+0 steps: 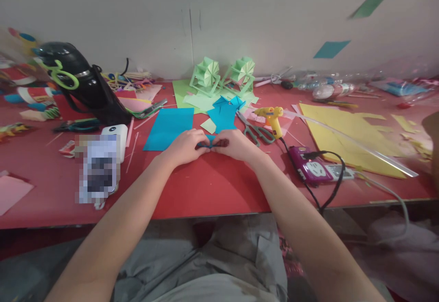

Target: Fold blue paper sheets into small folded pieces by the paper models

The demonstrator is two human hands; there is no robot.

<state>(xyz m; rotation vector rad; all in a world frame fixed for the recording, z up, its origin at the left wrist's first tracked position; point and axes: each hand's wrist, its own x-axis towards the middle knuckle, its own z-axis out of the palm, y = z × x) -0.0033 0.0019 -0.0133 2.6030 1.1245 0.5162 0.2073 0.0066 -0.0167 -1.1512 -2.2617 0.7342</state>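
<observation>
Near the middle of the red table, my left hand (187, 146) and my right hand (235, 144) meet with fingertips pinched on a small piece of blue paper (207, 142). My fingers cover most of that piece, so its shape is unclear. Beside my left hand lies a flat blue sheet (171, 126). Just beyond my hands are more blue paper pieces (223, 115) and a small pale green paper square (208, 125). Scissors with grey-green handles (255, 132) rest to the right of my right hand, next to a yellow glue gun (273, 120).
Two pale green paper wheels on stands (208, 74) are at the back. On the left are a black bottle (85, 82) and a phone (99, 169). A purple power strip (310, 167) with cables, yellow sheets (346, 137) and a clear strip (363, 142) lie right.
</observation>
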